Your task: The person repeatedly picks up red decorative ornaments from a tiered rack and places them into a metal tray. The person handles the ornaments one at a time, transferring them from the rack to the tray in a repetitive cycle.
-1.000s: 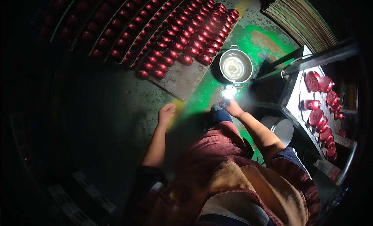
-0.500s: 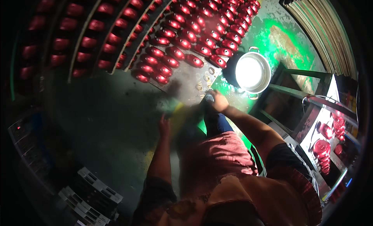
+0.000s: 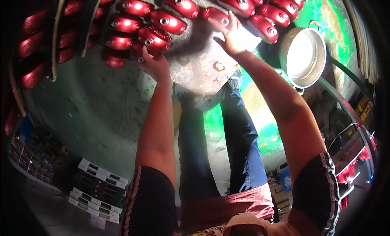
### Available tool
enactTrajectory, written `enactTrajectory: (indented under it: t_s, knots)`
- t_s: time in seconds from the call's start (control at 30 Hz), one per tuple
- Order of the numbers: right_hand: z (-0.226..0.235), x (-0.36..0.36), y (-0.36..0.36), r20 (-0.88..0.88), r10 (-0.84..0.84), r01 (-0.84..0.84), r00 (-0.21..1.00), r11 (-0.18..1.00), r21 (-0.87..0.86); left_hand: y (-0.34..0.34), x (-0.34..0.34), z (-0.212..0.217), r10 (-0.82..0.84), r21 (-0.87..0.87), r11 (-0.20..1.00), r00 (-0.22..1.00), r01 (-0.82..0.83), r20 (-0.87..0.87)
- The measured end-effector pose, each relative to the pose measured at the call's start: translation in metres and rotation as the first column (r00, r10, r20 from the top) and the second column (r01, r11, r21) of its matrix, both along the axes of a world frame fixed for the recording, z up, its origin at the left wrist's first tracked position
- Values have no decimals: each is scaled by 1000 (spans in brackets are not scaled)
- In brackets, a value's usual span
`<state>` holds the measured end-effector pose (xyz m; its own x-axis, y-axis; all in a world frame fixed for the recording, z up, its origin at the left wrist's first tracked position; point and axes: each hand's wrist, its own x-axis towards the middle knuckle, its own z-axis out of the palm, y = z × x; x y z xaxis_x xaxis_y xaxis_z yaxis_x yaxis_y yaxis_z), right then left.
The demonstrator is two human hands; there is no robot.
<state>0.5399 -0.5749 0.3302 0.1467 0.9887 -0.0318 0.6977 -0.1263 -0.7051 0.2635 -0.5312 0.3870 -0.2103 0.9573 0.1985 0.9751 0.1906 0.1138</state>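
Since half a second ago you've leaned in: both arms now stretch out to the board, and the red parts fill the top of the view where they sat farther off before.

Far left — more red shells on dark racks, dim, well apart from your hands.

Your left hand sits at the board's near left corner, fingers curled around a red shell at the end of the row; it looks like a closed hold, though the fingertips are hidden behind the part, so that's a probable.

Between the hands — bare grey board.

Your right hand lies spread and flat, palm down on the board, fingertips touching a red shell; nothing gripped.

Right of it, a shiny metal pot stands on the green floor, near the board's edge.
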Motion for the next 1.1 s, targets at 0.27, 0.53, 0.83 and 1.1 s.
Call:
enactTrajectory:
  t_s: [0.27,0.53,0.83,1.1]
  knots:
    - [-36,-2,24,-79,-170,182,982,967,179,11,-17,-15,147,-26,989,912,-148,383]
    - [56,48,-73,-501,-308,259,809,951,-167,-50,-23,79,158,-252,965,610,71,776]
    - [261,151,-272,-676,-732,698,84,527,-484,-121,139,267,380,-372,659,138,654,915]
    - [353,251,-350,-844,227,733,-486,632,-252,-190,334,300,788,-238,367,-164,900,593]
